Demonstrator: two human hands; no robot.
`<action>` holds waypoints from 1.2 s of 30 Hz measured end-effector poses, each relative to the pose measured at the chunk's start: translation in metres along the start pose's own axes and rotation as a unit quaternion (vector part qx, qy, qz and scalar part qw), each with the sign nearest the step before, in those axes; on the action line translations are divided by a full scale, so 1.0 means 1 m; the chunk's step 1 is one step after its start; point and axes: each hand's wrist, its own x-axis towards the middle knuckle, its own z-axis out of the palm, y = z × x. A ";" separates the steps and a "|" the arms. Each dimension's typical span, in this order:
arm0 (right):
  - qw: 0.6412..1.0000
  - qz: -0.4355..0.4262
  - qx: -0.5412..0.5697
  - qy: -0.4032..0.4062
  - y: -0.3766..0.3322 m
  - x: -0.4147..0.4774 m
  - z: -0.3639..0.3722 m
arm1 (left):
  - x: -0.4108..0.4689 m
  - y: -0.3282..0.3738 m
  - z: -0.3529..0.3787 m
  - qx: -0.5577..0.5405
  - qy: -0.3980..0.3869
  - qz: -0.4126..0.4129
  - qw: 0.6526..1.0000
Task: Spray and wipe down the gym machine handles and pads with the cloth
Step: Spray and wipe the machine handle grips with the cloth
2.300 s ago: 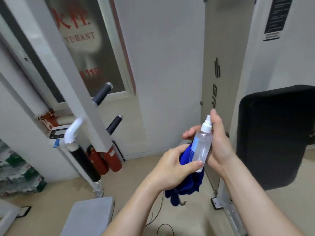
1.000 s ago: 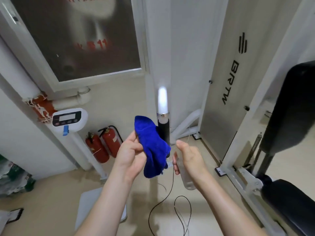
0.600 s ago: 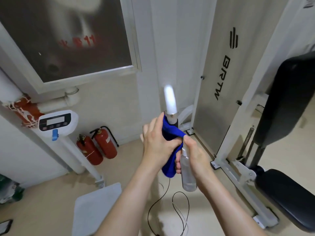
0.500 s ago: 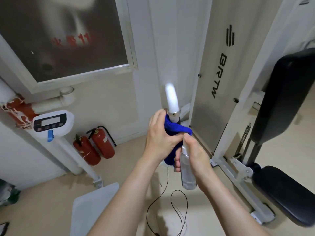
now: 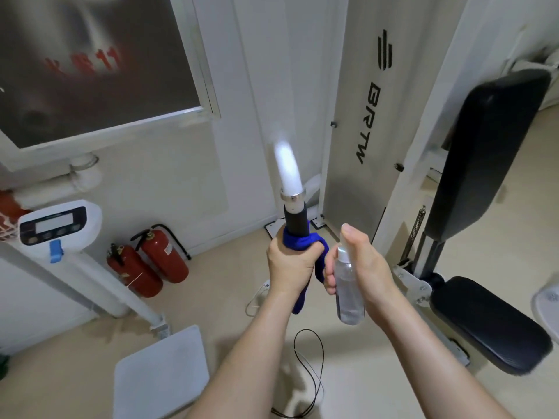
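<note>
Fire extinguishers (image 5: 165,257) and scale (image 5: 57,226) left, black pads (image 5: 484,155) right, floor cable (image 5: 316,376)

My left hand (image 5: 290,267) grips the blue cloth (image 5: 298,241) around the lower part of the upright black handle (image 5: 295,220), and the cloth's tail hangs below my fist. My right hand (image 5: 360,264) holds the clear spray bottle (image 5: 348,293) upright, just beside it. The black back pad (image 5: 484,152) and seat pad (image 5: 490,322) stand to the right.

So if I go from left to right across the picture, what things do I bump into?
First the weighing scale → red fire extinguishers → left hand gripping the blue cloth round the handle → right hand holding the spray bottle → black back pad.
</note>
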 end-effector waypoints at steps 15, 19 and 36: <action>0.949 -0.177 -0.262 0.018 -0.055 0.007 0.049 | 0.034 0.040 -0.077 -0.084 -0.412 -0.026 0.907; 0.945 -0.169 -0.278 -0.015 -0.060 0.013 0.049 | 0.041 0.059 -0.085 -0.093 -0.394 0.008 0.914; 0.991 -0.080 0.096 0.053 0.031 0.012 0.029 | 0.005 -0.014 -0.046 -0.155 -0.214 -0.014 0.964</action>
